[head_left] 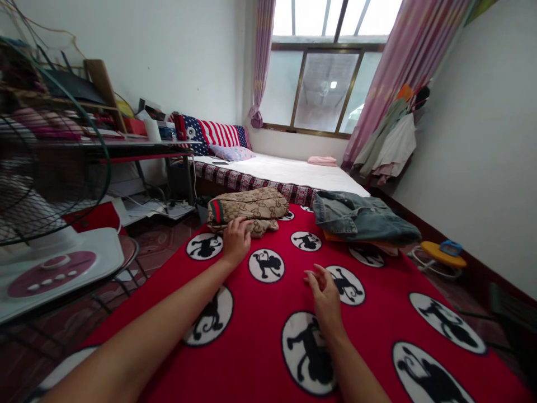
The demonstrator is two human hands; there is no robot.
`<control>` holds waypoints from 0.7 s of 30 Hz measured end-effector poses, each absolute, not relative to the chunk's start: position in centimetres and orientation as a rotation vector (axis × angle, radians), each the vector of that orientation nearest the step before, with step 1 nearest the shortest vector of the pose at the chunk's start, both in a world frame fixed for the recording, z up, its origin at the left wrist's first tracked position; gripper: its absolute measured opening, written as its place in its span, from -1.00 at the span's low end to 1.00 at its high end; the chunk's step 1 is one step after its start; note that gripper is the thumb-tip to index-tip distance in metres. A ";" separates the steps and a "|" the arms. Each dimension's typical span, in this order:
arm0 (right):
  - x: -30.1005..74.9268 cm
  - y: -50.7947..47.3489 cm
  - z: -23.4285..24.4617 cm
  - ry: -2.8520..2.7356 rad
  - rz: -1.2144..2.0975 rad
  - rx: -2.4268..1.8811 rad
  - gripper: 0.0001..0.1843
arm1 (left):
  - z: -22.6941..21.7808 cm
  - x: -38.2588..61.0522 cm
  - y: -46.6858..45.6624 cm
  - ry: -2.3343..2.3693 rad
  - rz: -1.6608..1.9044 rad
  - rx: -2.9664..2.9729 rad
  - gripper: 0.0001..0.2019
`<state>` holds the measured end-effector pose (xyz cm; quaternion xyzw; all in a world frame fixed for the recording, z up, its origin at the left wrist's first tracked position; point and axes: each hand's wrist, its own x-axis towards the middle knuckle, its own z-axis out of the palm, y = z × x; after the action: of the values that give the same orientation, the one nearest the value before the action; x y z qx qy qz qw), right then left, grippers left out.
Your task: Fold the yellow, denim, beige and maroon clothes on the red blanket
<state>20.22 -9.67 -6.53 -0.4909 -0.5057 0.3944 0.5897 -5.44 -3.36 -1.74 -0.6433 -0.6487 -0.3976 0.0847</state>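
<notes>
- Head view: my left hand was stretched forward with its fingers spread flat and open. The tips rested on the near edge of the tan patterned garment. Nothing was pinched or gripped, so I judge the touch was a pressing one rather than a hold.
- That garment lay folded in a bundle under and just beyond those fingertips, on the far left part of the red blanket. Its striped collar band was turned to the left of my fingers.
- My right hand was low over the blanket, near the left one and to its right. Its fingers were loosely curled, half open and holding nothing. I could not tell whether they touched the cloth.
- The denim jacket sat folded beyond my right fingers and off to their right, well apart from the tan bundle. It was probably set down as its own pile.
- Farther past both sets of fingers ran the bed. A fan stood well to the left of my left fingers, and hanging clothes were far to the right.
</notes>
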 end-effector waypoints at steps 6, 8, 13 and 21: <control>19.9 -9.8 -6.3 -1.216 0.926 -1.180 -0.44 | 2.5 -7.5 5.0 -1.976 -0.690 -2.120 -0.40; 19.9 -9.8 -6.4 -1.233 0.926 -1.195 -0.44 | 2.6 -7.4 7.3 -2.051 -0.603 -2.141 -0.18; 19.8 -9.9 -6.5 -1.250 0.937 -1.226 -0.44 | 2.2 -6.5 11.1 -2.351 -0.417 -2.009 -0.02; 19.7 -9.4 -6.5 -1.327 0.882 -1.267 -0.52 | 0.2 -6.0 11.0 -2.394 -0.604 -1.926 -0.64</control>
<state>19.69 -9.44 -6.54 -0.5296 -0.5548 0.3687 0.5252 -6.05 11.02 0.17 -0.6151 -0.7645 -0.1929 0.0052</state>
